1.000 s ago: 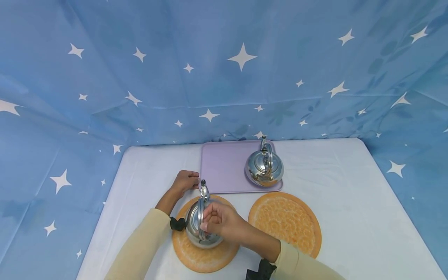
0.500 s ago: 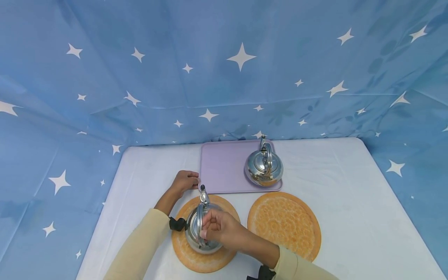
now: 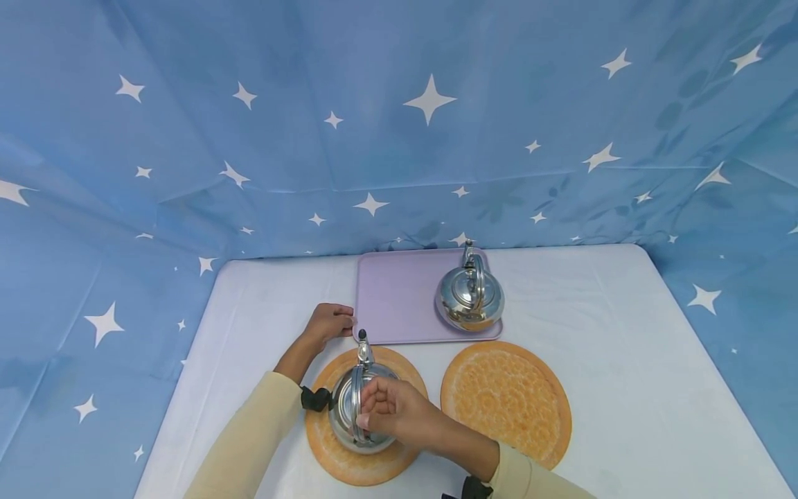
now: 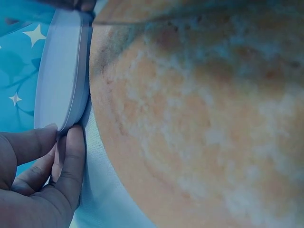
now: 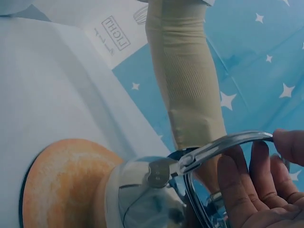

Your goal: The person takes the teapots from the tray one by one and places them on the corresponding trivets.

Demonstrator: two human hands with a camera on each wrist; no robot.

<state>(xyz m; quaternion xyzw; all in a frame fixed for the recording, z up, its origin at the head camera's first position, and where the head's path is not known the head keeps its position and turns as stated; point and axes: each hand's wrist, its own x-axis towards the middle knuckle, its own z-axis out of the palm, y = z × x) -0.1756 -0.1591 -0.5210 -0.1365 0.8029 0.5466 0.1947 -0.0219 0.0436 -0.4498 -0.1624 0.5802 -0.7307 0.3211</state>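
Note:
My left hand [image 3: 327, 324] is at the near left corner of a lilac tray [image 3: 393, 294]. In the left wrist view its thumb and fingers pinch the tray's rim [image 4: 71, 107]. A shiny metal kettle [image 3: 341, 409] is over the left round mat [image 3: 358, 473], which looks like bread; its spout points away from me. My right hand [image 3: 405, 414] holds the kettle's arched handle [image 5: 228, 142], the thumb above and the fingers curled beneath. Part of the kettle's body and lid is hidden behind this hand. A second metal kettle [image 3: 469, 305] stands on the tray's right side.
Another round bread-patterned mat [image 3: 508, 391] lies to the right, partly behind my right forearm. A white cloth [image 3: 623, 360] covers the table. Blue star-printed fabric [image 3: 399, 138] rises behind the tray and along both sides.
The held kettle and my right hand have shifted slightly towards me over the left mat, then stayed nearly still. My left hand, the tray and the other kettle have kept their places.

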